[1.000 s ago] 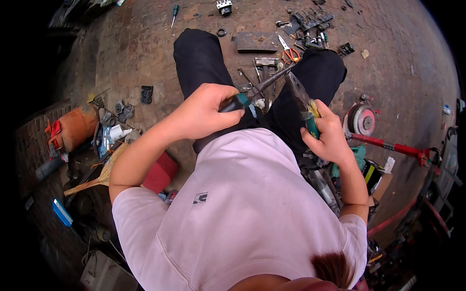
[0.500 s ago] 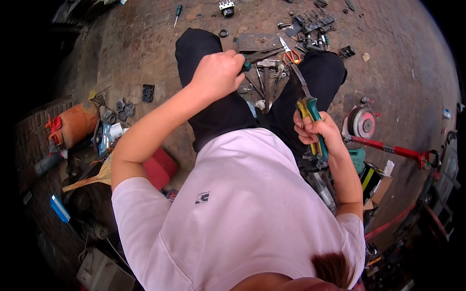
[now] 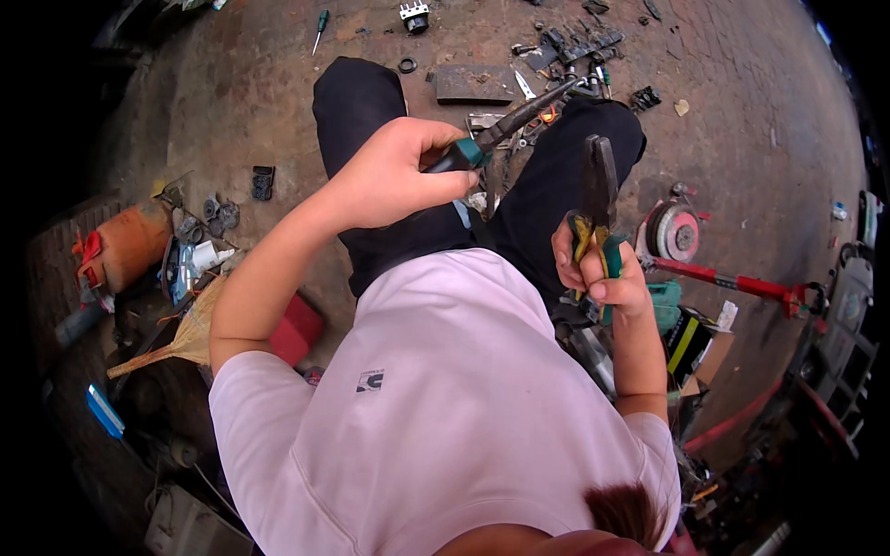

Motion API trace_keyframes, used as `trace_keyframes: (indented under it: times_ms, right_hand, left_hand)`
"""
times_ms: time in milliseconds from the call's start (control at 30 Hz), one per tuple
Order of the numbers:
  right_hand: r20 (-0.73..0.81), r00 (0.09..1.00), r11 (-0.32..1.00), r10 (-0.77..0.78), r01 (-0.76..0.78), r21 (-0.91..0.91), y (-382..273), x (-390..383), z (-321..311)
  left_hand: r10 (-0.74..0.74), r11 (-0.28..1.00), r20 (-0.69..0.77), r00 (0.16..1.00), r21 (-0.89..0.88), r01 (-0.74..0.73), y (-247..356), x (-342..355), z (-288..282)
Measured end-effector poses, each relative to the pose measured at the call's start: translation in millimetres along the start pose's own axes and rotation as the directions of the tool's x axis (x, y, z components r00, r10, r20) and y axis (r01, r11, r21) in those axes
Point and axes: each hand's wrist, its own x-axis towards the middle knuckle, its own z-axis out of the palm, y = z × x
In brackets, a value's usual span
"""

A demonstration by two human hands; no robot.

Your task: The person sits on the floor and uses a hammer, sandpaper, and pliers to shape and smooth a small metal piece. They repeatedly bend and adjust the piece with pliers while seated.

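Observation:
My left hand [image 3: 394, 176] is closed round the green-and-black handles of long-nose pliers [image 3: 519, 119]. Their long dark jaws point up and to the right, above the gap between my knees. In my right hand [image 3: 616, 285] is a second pair of pliers [image 3: 601, 176], gripped by its yellow-and-green handles over my right thigh. Its broad dark jaws point upward and look closed or nearly so. Nothing shows between either pair's jaws. Below the long-nose pliers, scissors [image 3: 525, 85] lie on the ground, partly covered by them.
A flat metal plate [image 3: 475, 85], a screwdriver [image 3: 321, 32] and several dark parts [image 3: 579, 46] lie ahead. At right are a round disc [image 3: 675, 232], a red bar [image 3: 732, 280] and a box [image 3: 691, 343]. An orange cylinder [image 3: 130, 243], a straw broom [image 3: 199, 334] and a red container [image 3: 297, 331] are left.
My left hand has turned and come lower, tilting the long-nose pliers up to the right. In my right hand the pliers have swung upright and the fingers have shifted on the handles.

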Motion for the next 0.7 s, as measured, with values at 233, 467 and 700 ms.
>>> trace_keyframes:
  times_ms: [233,467,700]
  right_hand:
    - [-0.039,0.994,0.987,-0.106,0.1,-0.125,6.2,7.8,4.2]
    - [-0.116,0.968,0.72,-0.221,0.081,-0.69,-2.4,16.0,14.6]
    - [-0.147,0.892,0.202,-0.428,-0.064,-0.977,5.1,25.5,25.4]
  left_hand:
    - [0.026,0.962,0.169,0.985,-0.273,0.021,-3.0,-9.5,6.7]
    - [0.035,0.893,0.237,0.971,-0.443,0.076,-4.1,-15.8,5.9]
    - [0.008,0.892,0.154,0.988,-0.447,0.063,-9.1,-18.7,14.0]
